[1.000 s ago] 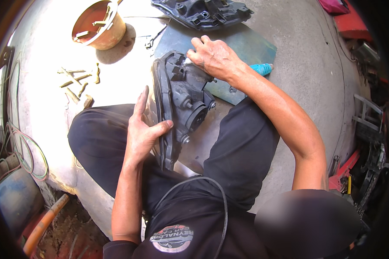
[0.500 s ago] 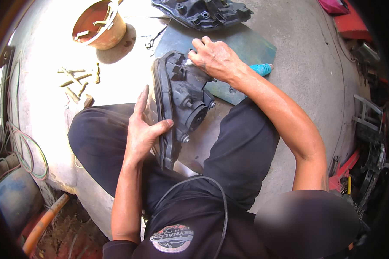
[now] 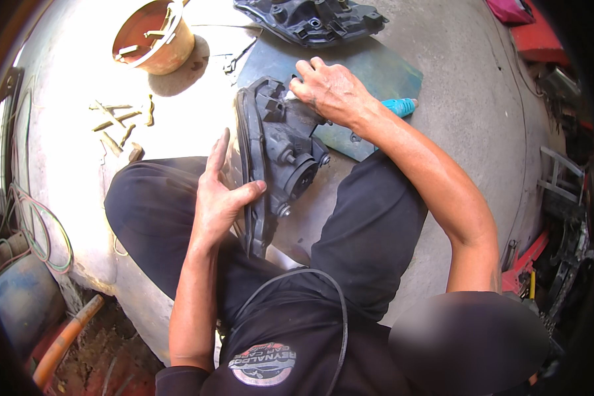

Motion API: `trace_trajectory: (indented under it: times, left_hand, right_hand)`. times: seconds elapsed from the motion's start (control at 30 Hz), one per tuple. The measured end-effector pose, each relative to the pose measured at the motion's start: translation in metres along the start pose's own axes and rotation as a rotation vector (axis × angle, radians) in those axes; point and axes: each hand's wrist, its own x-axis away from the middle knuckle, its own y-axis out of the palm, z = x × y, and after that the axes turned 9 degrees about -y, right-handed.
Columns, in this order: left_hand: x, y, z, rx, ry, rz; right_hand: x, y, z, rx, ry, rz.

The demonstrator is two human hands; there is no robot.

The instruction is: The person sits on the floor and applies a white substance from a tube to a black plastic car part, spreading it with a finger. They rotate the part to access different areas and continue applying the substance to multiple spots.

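A black car headlight housing (image 3: 277,148) stands on edge between my legs, its back with round caps and screws turned to the right. My left hand (image 3: 221,198) grips its left side, thumb over the black rim and fingers along the lens side. At the far end of the housing, my right hand (image 3: 327,89) has its fingers curled in. A bit of something white (image 3: 290,96) shows by its fingertips; the rest is hidden. Just beyond my right wrist, a teal tube-shaped tool (image 3: 400,107) lies on a bluish-green panel (image 3: 376,72), partly covered by my forearm.
A second black headlight housing (image 3: 313,23) lies beyond the panel. At far left stands a worn bucket (image 3: 171,53) with sticks or tools in it. Several small hand tools (image 3: 115,122) and a hammer (image 3: 129,150) lie on the sunlit concrete. Hoses (image 3: 39,224) are coiled at left.
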Motion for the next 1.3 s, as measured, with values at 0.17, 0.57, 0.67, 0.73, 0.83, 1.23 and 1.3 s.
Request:
trace_trajectory:
  times: [0.17,0.57,0.67,0.73,0.83,1.23,1.3]
  left_hand:
    - [-0.0011,-0.0004,-0.0017,-0.011,0.019,-0.004]
    - [-0.0005,0.0001,-0.0007,-0.015,0.017,0.003]
    - [0.0,-0.0001,-0.0005,-0.006,0.026,0.002]
    - [-0.0001,0.0,-0.0001,0.0,0.022,-0.002]
    - [-0.0002,-0.0002,0.0002,-0.011,0.017,-0.001]
    - [-0.0007,-0.0006,-0.0014,-0.025,0.016,0.003]
    - [-0.0004,-0.0006,-0.0014,-0.022,0.013,0.004]
  right_hand:
    - [-0.0011,-0.0006,-0.0019,-0.013,0.005,0.019]
    - [-0.0024,-0.0021,-0.0035,-0.025,0.012,0.007]
    - [-0.0023,-0.0025,-0.0038,-0.026,0.016,0.006]
    - [-0.0003,-0.0027,-0.0029,-0.017,0.012,0.002]
    - [0.0018,-0.0032,-0.0014,-0.026,0.021,-0.008]
    - [0.0033,-0.001,-0.0027,-0.03,0.013,0.012]
    - [0.0027,-0.0012,-0.0028,-0.009,0.015,-0.038]
